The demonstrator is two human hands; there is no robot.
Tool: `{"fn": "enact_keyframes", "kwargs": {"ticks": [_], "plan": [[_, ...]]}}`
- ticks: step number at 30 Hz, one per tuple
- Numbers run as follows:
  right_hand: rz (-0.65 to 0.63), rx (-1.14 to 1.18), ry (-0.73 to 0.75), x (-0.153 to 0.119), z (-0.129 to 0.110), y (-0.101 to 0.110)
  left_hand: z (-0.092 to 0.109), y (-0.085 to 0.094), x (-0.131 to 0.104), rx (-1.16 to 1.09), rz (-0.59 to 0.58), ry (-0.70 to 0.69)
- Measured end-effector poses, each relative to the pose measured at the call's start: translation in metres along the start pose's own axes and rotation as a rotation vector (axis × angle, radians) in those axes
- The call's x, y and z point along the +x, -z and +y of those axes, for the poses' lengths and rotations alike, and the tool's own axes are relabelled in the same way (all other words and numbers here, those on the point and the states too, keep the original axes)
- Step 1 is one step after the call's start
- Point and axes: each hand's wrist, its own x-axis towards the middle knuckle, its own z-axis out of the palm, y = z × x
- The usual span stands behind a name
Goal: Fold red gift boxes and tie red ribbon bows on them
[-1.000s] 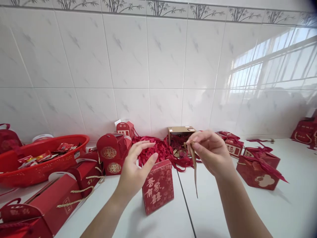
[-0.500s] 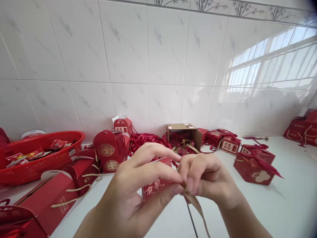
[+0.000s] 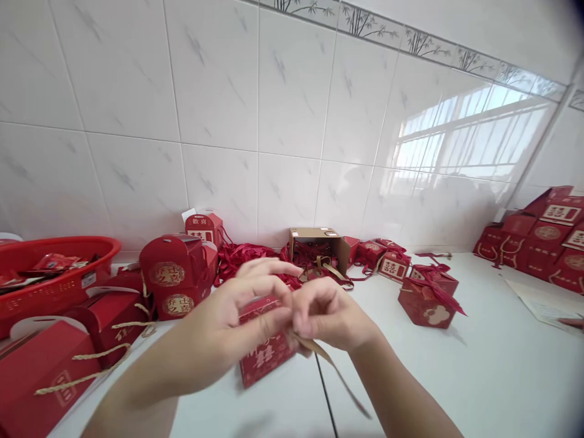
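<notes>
Head view: left hand point(image 3: 225, 325) and right hand point(image 3: 337, 316) meet at the fingertips, right pinching a tan ribbon point(image 3: 335, 367), left's grip unclear, by the red gift box point(image 3: 266, 363); keeping the ribbon flat should limit twisting.

Red plastic basket point(image 3: 98, 250) filled with wrapped sweets point(image 3: 57, 263) at far left, rope-handled red boxes point(image 3: 50, 371) set below it, small hexagonal box point(image 3: 429, 299) topped with a dark red bow point(image 3: 435, 283), red boxes stacked point(image 3: 542, 237) at far right, wall covered in marbled tiles point(image 3: 219, 73), window reflected in them
</notes>
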Motion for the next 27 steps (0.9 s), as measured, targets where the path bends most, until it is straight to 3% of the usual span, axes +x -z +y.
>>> {"fn": "enact_keyframes", "kwargs": {"ticks": [3, 4, 8, 11, 14, 17, 21, 24, 27], "plan": [[0.087, -0.035, 0.026, 0.002, 0.0, 0.003, -0.033, 0.01, -0.004, 0.236, 0.168, 0.304], [0.065, -0.029, 0.051, 0.002, -0.001, 0.004, -0.045, 0.014, -0.004, 0.294, 0.153, 0.412], [-0.022, 0.013, 0.181, -0.002, -0.01, 0.005, -0.084, 0.018, -0.001, 0.191, -0.201, 0.672], [0.059, -0.017, 0.215, -0.005, -0.02, 0.003, -0.095, 0.012, 0.004, 0.062, -0.368, 0.649], [0.193, -0.067, 0.213, -0.007, -0.028, -0.001, -0.098, 0.002, 0.006, 0.074, -0.364, 0.519], [0.311, -0.122, 0.197, -0.009, -0.034, -0.002, -0.093, -0.004, 0.009, 0.068, -0.245, 0.433], [0.439, -0.266, 0.253, -0.009, -0.036, -0.004, -0.067, -0.003, 0.013, -0.207, 0.016, 0.399], [0.559, -0.466, 0.293, -0.007, -0.033, -0.009, -0.033, -0.007, 0.013, -0.369, 0.311, 0.324], [0.573, -0.47, 0.262, -0.006, -0.025, -0.019, -0.001, -0.02, 0.009, -0.443, 0.64, 0.2]]}}
